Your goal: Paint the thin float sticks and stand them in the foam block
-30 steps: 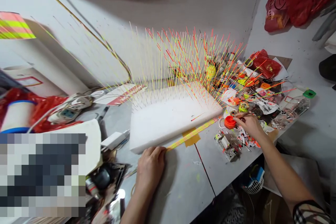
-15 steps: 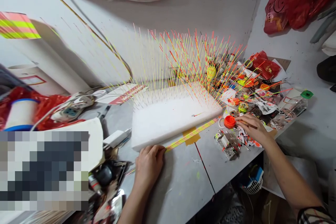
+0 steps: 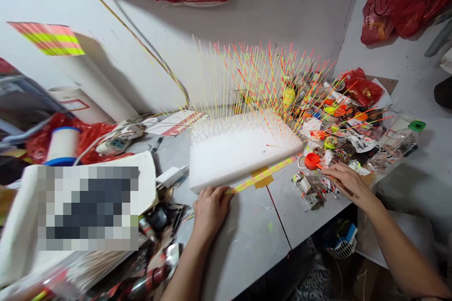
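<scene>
My left hand (image 3: pixel 211 211) grips the near end of a long thin stick (image 3: pixel 263 175) striped yellow and orange, which lies along the front edge of a white foam block (image 3: pixel 240 155). Dozens of thin yellow and red-tipped sticks (image 3: pixel 261 80) stand fanned out of the block's top. My right hand (image 3: pixel 348 186) pinches a thin dark stick-like tool, partly hidden by the fingers, close to an orange bottle cap (image 3: pixel 312 161). Paint-spattered scraps and small containers (image 3: pixel 307 190) lie just beside that hand.
A clear plastic bottle with a green cap (image 3: pixel 395 146) lies at the right. Red plastic bags (image 3: pixel 360 87) sit behind the clutter. A power strip (image 3: pixel 118 143) and a white spool (image 3: pixel 63 146) are at the left. A pixelated patch covers the lower left.
The whole view has shifted slightly. My right hand has drawn back a little from the orange cap, and my left hand stays on the striped stick's end.
</scene>
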Available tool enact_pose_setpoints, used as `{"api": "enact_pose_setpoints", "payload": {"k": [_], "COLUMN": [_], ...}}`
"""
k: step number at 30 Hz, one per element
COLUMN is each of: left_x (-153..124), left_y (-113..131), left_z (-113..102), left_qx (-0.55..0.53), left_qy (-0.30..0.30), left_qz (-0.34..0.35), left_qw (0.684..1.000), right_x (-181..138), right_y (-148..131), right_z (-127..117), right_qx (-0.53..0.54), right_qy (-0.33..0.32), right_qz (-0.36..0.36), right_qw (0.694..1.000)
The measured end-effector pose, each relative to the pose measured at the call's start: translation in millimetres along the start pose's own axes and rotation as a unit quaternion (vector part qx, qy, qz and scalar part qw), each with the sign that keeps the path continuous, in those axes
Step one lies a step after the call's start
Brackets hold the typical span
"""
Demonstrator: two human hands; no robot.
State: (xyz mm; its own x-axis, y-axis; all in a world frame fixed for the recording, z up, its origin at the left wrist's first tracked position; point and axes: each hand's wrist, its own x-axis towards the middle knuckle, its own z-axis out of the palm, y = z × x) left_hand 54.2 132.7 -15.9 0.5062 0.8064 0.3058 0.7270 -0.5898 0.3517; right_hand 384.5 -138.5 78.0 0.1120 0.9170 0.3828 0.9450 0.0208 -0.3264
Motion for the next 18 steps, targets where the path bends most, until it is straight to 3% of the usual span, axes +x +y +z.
{"api": "enact_pose_setpoints", "payload": {"k": [4,9,18], "left_x": [0,-2,-6], "left_y": [4,9,25], "left_z": [-2,1,-7], "left_qx": [-0.058,-0.07,-0.061], "left_qy": [0.008,0.029,0.067], "left_qz": [0.022,0.015,0.049], "left_qw": [0.998,0.997,0.995], "right_x": [-11,-25,-56], "right_y": [-7,-11,-3], "right_z": [0,3,7], "right_qx": [0.015,-0.008,-0.032], "right_qy": [0.093,0.235,0.329], "right_qz": [0.039,0.092,0.218], "right_qw": [0.995,0.968,0.918]}}
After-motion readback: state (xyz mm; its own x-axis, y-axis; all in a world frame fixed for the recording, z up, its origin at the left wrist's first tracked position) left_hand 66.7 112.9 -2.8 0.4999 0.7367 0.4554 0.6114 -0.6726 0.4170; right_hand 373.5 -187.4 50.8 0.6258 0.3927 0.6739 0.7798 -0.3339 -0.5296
